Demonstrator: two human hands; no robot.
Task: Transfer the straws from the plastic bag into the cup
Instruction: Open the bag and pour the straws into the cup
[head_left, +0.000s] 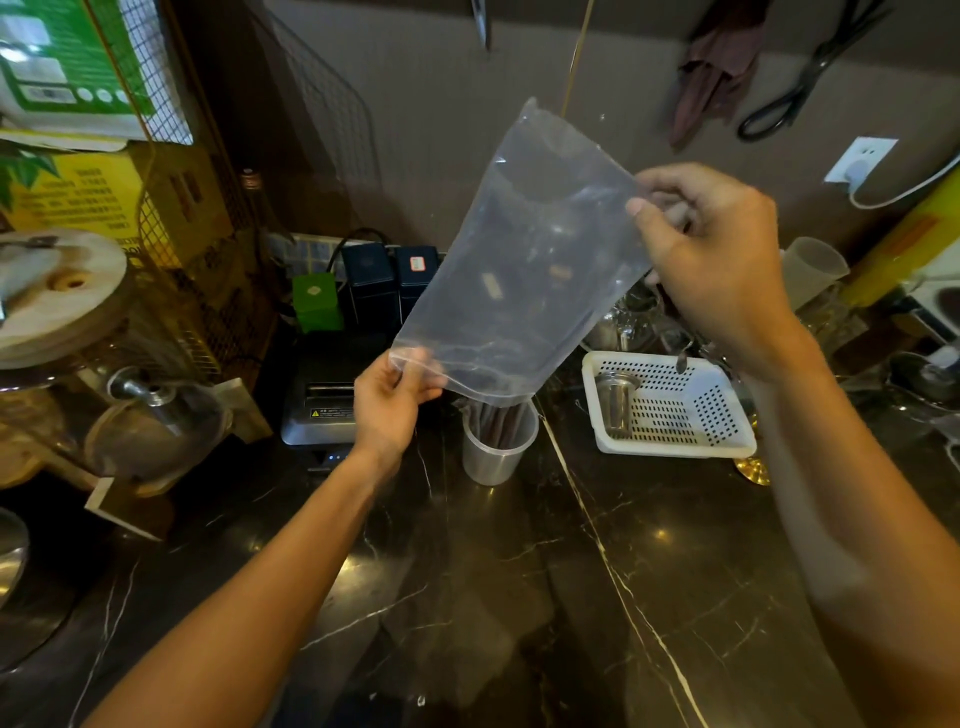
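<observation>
Plastic bag (524, 265) held up over the dark marble surface (519, 597), long axis tilted, mouth end low-left, sealed end high. Your left hand (387, 402) pinches the mouth corner; your right hand (711, 260) pinches the upper edge. Straws (501, 423) stand upright in the cup (496, 452), directly under the mouth.

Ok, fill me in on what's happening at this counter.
A person holds a clear plastic bag tilted over a cup on the dark counter. The left hand grips the bag's lower corner, the right hand its upper edge. Dark straws already stand in the cup; the bag looks nearly empty.
</observation>
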